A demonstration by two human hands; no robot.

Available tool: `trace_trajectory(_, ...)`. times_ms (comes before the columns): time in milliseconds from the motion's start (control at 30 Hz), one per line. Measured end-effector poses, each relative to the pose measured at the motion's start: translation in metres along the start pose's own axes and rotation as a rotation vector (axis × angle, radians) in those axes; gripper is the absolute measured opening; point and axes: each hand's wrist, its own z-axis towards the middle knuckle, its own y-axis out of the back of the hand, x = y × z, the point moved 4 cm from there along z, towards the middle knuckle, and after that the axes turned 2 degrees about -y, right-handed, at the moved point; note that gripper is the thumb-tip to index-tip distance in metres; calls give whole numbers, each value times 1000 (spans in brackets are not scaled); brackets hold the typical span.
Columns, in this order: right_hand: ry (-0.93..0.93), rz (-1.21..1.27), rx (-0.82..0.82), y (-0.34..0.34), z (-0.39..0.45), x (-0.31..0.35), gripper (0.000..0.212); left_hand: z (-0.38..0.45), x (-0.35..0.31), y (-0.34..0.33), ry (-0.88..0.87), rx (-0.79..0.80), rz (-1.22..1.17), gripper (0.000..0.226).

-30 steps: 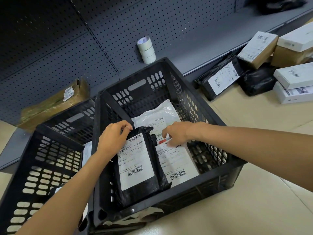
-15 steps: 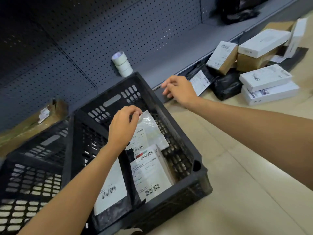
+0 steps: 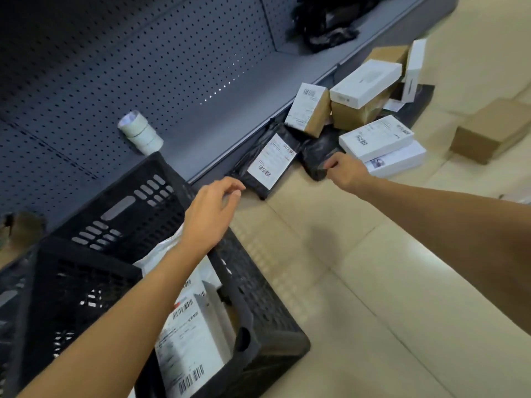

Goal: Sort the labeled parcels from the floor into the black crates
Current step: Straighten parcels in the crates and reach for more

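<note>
Right hand (image 3: 346, 172) pinches a black bag (image 3: 317, 155) on the floor (image 3: 373, 282) at 1 o'clock. Left hand (image 3: 211, 214), fingers loosely spread, hovers over the crate (image 3: 258, 311) at 8 o'clock, empty.

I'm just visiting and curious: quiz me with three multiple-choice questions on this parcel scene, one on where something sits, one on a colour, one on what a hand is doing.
1. Where do the tape rolls stand?
A. on the grey shelf
B. in the crate
C. on the floor

2. What colour is the crate that holds parcels?
A. white
B. black
C. brown

3. What is the right hand doing?
A. hanging idle
B. pressing the floor
C. pinching a black bag parcel

Answers:
1 A, the rolls stand stacked on the shelf by the pegboard.
2 B, its slotted walls are black.
3 C, its fingers close on the bag's edge.
</note>
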Motion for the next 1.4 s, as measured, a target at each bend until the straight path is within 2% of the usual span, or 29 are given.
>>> trace_trajectory(133, -69, -152, 21, 9, 16, -33, 40, 8, 0, -3, -15, 71, 106, 20)
trace_trajectory(233, -115, -244, 53, 10, 24, -48, 48, 21, -14, -10, -70, 123, 192, 23)
trace_trajectory(433, -154, -344, -8, 12, 38, -76, 55, 45, -46, -43, -97, 145, 161, 23)
trace_trajectory(600, -115, -462, -26, 17, 47, -101, 59, 47, -50, -73, -134, 205, 164, 23)
trace_trajectory(700, -86, -516, -8, 17, 52, -111, 66, 47, -44, -89, -126, 284, 168, 25)
trace_trajectory(867, -14, -680, -7, 11, 58, -122, 67, 44, -44, -104, -197, 450, 168, 26)
trace_trajectory(933, -7, -661, -30, 8, 62, -123, 65, 44, -45, -107, -215, 483, 170, 26)
trace_trajectory(1000, -1, -581, -113, 8, 65, -117, 53, 45, -46, -106, -220, 492, 169, 27)
trace_trajectory(1067, 21, -495, -296, 15, 68, -106, 43, 46, -46, -105, -226, 487, 169, 27)
trace_trajectory(1133, 43, -452, -463, 23, 71, -96, 43, 47, -46, -104, -229, 477, 172, 26)
trace_trajectory(1200, 73, -462, -517, 28, 79, -87, 49, 49, -47, -104, -227, 473, 175, 26)
trace_trajectory(1267, 78, -485, -445, 28, 93, -84, 64, 50, -48, -103, -232, 463, 187, 27)
trace_trajectory(1400, -11, -608, -168, 17, 116, -98, 95, 52, -48, -98, -233, 424, 213, 29)
